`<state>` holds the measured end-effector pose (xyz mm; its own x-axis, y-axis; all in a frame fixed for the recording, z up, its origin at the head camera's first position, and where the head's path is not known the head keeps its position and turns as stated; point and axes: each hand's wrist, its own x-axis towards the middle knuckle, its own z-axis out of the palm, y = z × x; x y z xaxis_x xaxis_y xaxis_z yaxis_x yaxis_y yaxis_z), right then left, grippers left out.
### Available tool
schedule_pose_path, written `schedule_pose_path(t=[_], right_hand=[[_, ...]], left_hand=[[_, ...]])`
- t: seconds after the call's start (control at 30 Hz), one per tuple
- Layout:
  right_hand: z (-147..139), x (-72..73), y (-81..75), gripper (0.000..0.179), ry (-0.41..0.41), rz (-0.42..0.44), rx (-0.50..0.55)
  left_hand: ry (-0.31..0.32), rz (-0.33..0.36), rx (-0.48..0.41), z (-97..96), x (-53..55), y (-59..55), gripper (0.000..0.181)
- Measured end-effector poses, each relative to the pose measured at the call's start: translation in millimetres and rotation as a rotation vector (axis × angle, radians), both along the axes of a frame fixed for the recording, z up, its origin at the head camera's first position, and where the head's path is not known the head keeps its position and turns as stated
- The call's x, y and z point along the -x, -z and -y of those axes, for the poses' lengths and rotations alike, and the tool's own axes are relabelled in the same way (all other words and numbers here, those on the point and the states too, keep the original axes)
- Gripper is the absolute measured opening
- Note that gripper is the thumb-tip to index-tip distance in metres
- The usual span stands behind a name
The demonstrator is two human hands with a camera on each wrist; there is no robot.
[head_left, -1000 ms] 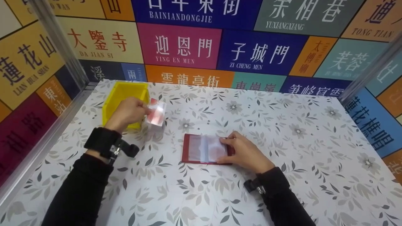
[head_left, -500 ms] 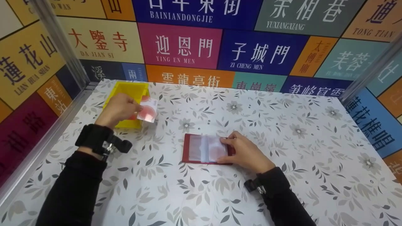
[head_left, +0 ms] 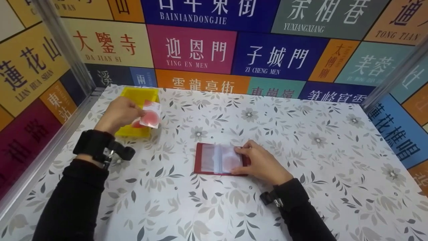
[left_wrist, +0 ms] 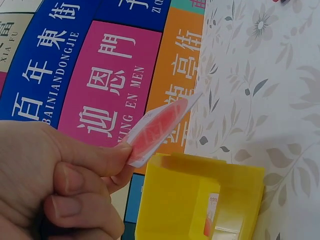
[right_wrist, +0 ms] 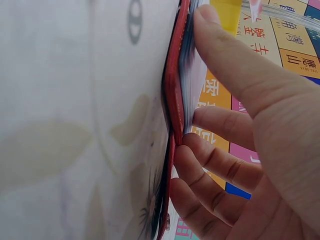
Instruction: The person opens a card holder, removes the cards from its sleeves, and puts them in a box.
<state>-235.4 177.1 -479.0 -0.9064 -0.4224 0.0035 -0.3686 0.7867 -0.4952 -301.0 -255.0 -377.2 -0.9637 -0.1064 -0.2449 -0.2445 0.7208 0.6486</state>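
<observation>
My left hand (head_left: 117, 113) pinches a thin white card (head_left: 150, 115) with a large red round print by its left edge, between thumb and forefinger. The card hangs over the right side of a yellow bin (head_left: 140, 93). Inside that bin, the left wrist view shows part of another printed card (left_wrist: 212, 217). On the table lies a red card holder (head_left: 198, 158), spread open on its clear plastic sleeves (head_left: 209, 159). My right hand (head_left: 262, 164) grips its right edge, thumb on the sleeves and other fingers along the cover's edge (right_wrist: 175, 95).
A white table (head_left: 284, 134) with a leaf and flower print carries everything. Walls with coloured, lettered panels (head_left: 190, 47) stand at the back and sides. A clear upright corner strip (head_left: 72, 50) rises behind the bin on the left.
My left hand has moved left with the card, from beside the bin to over its right side. The right hand and the card holder have stayed in place.
</observation>
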Motion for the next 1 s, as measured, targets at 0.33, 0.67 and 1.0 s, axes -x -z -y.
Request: schedule_pose_path(t=[0.33, 0.67, 1.0], right_hand=[[-0.1, -0.3, -1.2, 0.086, 0.001, 0.0, -0.006], [0.0, -0.5, -0.6, 0.084, -0.002, -0.004, -0.01], [0.8, 0.1, -0.4, 0.084, -0.003, -0.004, -0.014]], left_hand=[[0.026, 0.0, 0.021, 12.4, -0.4, -3.3, 0.043], [0.003, 0.02, 0.029, 18.9, 0.4, -5.0, 0.039], [-0.04, 0.038, 0.04, 21.8, 0.4, -4.6, 0.03]])
